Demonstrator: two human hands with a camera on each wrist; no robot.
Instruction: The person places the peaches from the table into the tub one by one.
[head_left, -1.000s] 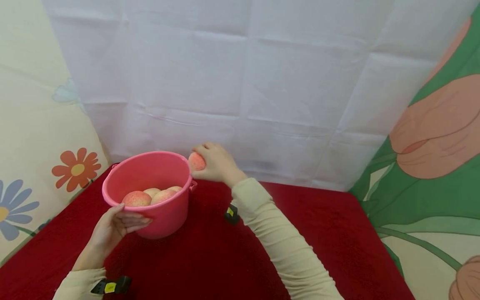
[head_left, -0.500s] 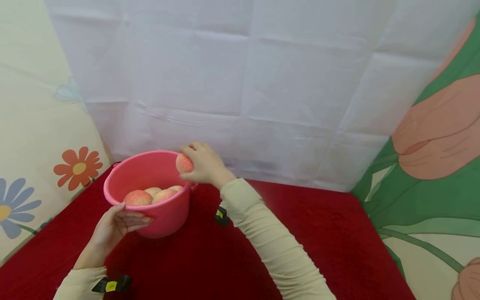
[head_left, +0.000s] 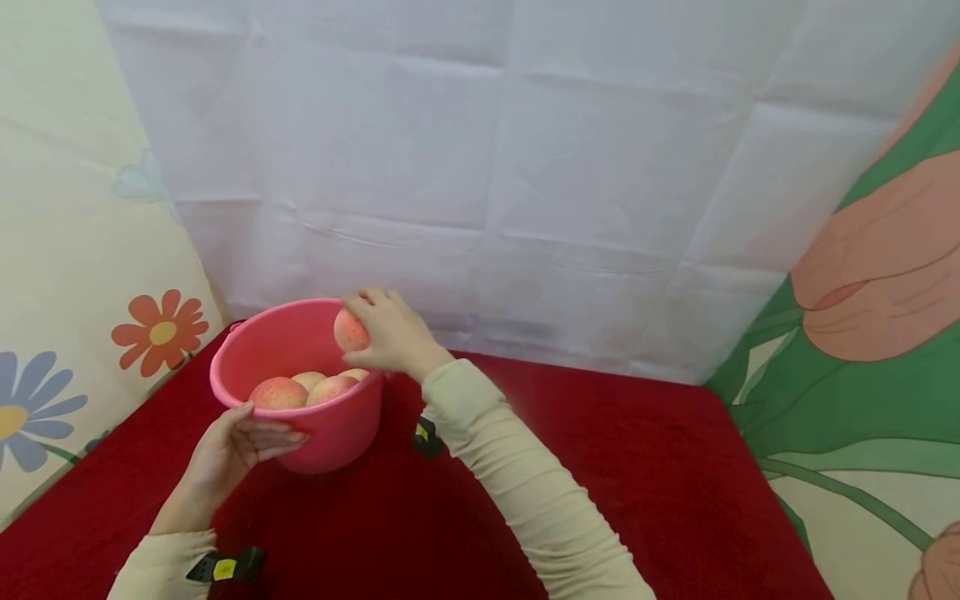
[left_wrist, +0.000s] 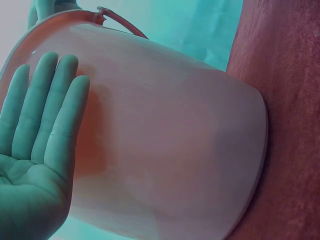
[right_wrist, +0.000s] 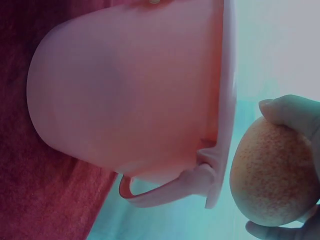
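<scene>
A pink bucket (head_left: 333, 442) stands upright on the red cloth, with several peaches (head_left: 279, 393) inside. My left hand (head_left: 228, 454) is at its near left side, thumb up by the rim. In the left wrist view the fingers (left_wrist: 60, 110) lie straight along the bucket's outer wall. My right hand (head_left: 390, 333) grips another peach (head_left: 351, 332), reddish and speckled, over the bucket's right rim. The right wrist view shows this peach (right_wrist: 272, 175) between thumb and fingers, just above the rim's level.
The bucket's handle (right_wrist: 160, 195) hangs down on its outer side. Red cloth (head_left: 600, 467) covers the table. A white creased sheet (head_left: 480, 167) hangs close behind the bucket, and flower-printed cloths (head_left: 862, 333) flank it.
My right hand has carried the peach leftward, from beside the bucket's right edge to above its opening. The left hand stays at the bucket's side.
</scene>
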